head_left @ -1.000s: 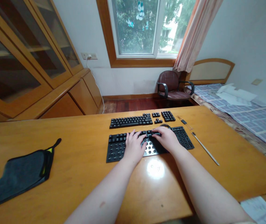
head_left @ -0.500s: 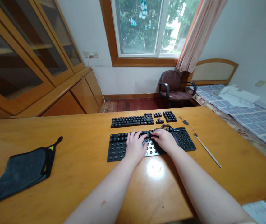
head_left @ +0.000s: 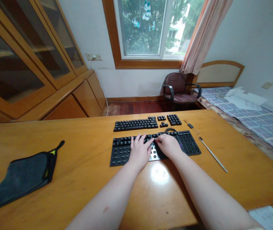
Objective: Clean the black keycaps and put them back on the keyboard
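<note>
A black keyboard base (head_left: 119, 156) lies on the wooden desk, with many bare switches showing and black keycaps fitted along its back rows. My left hand (head_left: 140, 150) rests on its middle with the fingers spread, the index finger stretched toward my right hand. Over the back middle of the base, my right hand (head_left: 169, 145) is closed in a pinch, its fingertips down at the keys. Whatever sits between those fingertips is too small and covered to make out. Behind the base, loose black keycaps (head_left: 136, 124) lie arranged in keyboard order, with a number-pad block (head_left: 174, 119) at their right.
Right of the base lie a thin brush (head_left: 213, 154) and a small wire keycap puller (head_left: 190, 126). A coiled cable (head_left: 170, 130) is behind the base. A folded grey cloth (head_left: 27, 175) is on the left. Beyond the desk stands a chair (head_left: 176, 84).
My right hand has shifted slightly, its fingertips now lower and more tightly pinched at the keys. My left index finger reaches further right. The keyboard base has stayed in place.
</note>
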Action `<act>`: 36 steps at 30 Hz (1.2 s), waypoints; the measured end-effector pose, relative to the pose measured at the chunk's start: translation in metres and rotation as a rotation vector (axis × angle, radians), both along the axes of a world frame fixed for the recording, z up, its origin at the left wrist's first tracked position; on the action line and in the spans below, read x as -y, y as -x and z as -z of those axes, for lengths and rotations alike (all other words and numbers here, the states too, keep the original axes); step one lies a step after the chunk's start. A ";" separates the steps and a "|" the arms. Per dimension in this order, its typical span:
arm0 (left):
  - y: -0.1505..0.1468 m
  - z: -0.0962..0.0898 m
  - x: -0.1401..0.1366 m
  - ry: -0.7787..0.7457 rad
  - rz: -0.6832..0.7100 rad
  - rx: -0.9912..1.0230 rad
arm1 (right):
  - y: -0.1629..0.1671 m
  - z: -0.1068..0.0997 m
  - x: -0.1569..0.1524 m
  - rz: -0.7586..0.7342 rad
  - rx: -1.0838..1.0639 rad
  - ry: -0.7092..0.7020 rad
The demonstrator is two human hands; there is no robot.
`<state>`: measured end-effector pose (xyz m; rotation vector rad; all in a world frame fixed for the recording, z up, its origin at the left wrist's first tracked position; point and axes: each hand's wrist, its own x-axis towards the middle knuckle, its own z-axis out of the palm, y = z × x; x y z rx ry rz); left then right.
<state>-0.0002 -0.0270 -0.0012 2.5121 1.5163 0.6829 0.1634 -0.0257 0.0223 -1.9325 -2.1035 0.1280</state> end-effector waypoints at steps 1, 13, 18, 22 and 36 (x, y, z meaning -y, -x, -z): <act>0.000 0.000 0.000 -0.005 0.006 -0.014 | 0.001 0.000 0.000 0.024 -0.007 0.006; 0.001 0.002 -0.002 -0.006 0.027 -0.070 | 0.002 -0.002 0.000 0.051 -0.127 0.017; 0.001 0.001 -0.001 -0.002 0.023 -0.061 | 0.002 -0.005 0.002 0.038 -0.112 0.031; 0.002 0.001 -0.001 0.009 0.029 -0.061 | 0.003 -0.008 0.004 0.023 -0.076 0.030; 0.000 -0.001 0.001 -0.017 -0.010 -0.061 | -0.003 -0.005 0.002 0.062 -0.036 -0.045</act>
